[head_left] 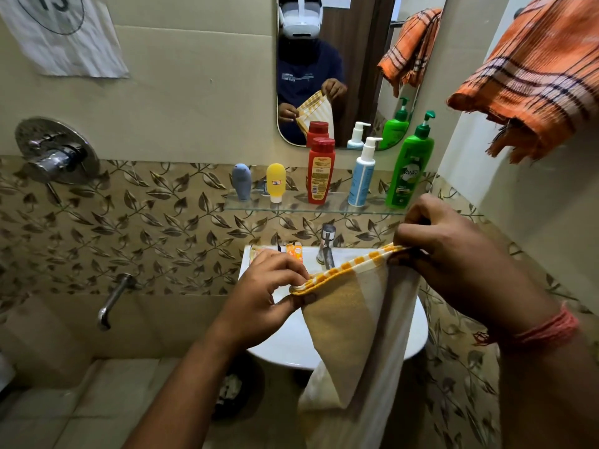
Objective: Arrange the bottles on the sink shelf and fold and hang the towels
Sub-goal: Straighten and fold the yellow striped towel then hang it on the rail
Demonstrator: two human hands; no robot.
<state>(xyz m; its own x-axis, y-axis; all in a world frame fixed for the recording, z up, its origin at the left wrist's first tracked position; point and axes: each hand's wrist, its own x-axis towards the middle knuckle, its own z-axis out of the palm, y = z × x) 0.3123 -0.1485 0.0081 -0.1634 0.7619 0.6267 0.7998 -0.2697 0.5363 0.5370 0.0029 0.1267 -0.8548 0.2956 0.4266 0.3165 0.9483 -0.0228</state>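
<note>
Left fingers: the left hand (269,286) had its fingers curled, thumb and fingertips pinched on the near-left corner of the yellow-and-white towel (359,322).
Right fingers: the right hand (453,254) had its fingers curled too, clamped on the towel's other top corner, which sat higher than the left one.
Towel edge: the checked yellow border ran taut between the two hands, sloping up toward the right.
Towel body: the cloth hung down from that edge in front of the sink (278,345), doubled over, with a tan stripe facing the camera and a white part falling lower.
Right wrist: a red thread band (551,328) circled it.
Sink: white, just behind the towel, with a chrome tap (326,246) at its back rim and small orange packets (295,251) lying beside the tap.
Shelf: a glass shelf (291,207) above the sink carried five bottles in a row, all upright.
Bottles, left to right: grey tube (241,185), yellow tube (276,182), red bottle (321,170), white-and-blue pump bottle (363,175), green pump bottle (411,166).
Mirror: the mirror (356,59) above the shelf reflected both hands on the towel.
Second towel: an orange checked towel (534,82) hung bunched at the upper right, well apart from the hands.
Left wall: a chrome mixer valve (55,150) and spout (113,299).
</note>
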